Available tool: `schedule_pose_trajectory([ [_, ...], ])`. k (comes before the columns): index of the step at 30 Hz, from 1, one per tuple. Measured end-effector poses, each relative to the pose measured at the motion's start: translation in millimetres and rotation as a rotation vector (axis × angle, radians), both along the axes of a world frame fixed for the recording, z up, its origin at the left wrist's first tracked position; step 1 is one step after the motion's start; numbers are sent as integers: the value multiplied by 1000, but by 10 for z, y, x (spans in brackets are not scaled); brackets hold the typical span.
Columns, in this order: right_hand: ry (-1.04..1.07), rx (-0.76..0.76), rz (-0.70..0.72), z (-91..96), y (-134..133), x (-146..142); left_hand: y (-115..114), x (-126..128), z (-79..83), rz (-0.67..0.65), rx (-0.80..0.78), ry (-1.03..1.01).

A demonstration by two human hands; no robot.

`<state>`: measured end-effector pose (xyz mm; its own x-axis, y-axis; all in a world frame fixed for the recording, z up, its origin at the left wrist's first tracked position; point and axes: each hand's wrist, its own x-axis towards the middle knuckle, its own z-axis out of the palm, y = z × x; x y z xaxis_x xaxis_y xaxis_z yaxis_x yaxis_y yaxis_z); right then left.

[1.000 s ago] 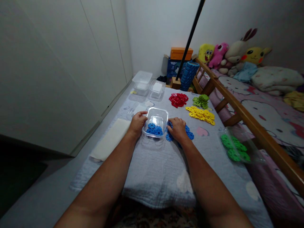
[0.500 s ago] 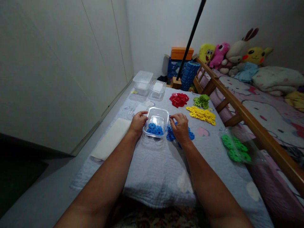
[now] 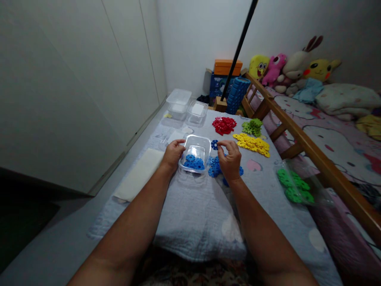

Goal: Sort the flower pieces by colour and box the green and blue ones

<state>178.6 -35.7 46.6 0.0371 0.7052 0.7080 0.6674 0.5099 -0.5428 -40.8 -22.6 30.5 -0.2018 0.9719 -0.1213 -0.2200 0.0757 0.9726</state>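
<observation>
My left hand (image 3: 173, 153) grips the left rim of a clear plastic container (image 3: 206, 145), fingers closed on its edge. Several blue snowflake discs (image 3: 194, 163) lie inside, toward the near side. Between thumb and fingertips, my right hand (image 3: 229, 158) pinches one blue snowflake disc (image 3: 214, 145), held up just right of the container and apart from it. Below that hand, and partly covered by it, a loose pile of blue discs (image 3: 214, 169) rests on the cloth.
Red (image 3: 224, 125), yellow (image 3: 252, 143) and light green pieces (image 3: 252, 127) lie in piles at the back right. A bag of green discs (image 3: 294, 186) is at the right edge. Clear containers (image 3: 179, 99) stand at the back left, a folded cream cloth (image 3: 138, 174) nearer. A wooden bed rail (image 3: 297, 125) borders the right.
My right hand has shifted slightly right and turned, and the blue disc in its fingertips now shows face-on. The left hand and container have stayed in place.
</observation>
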Motion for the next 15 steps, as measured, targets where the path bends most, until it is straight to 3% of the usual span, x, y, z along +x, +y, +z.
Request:
schedule_pose_trajectory([
  [6,-40,-161,157,-19,-99,-158,11,-5,-29,2,11,11],
  [15,-272,-359,171,-81,-149,-233,5,13,15,8,1,3],
])
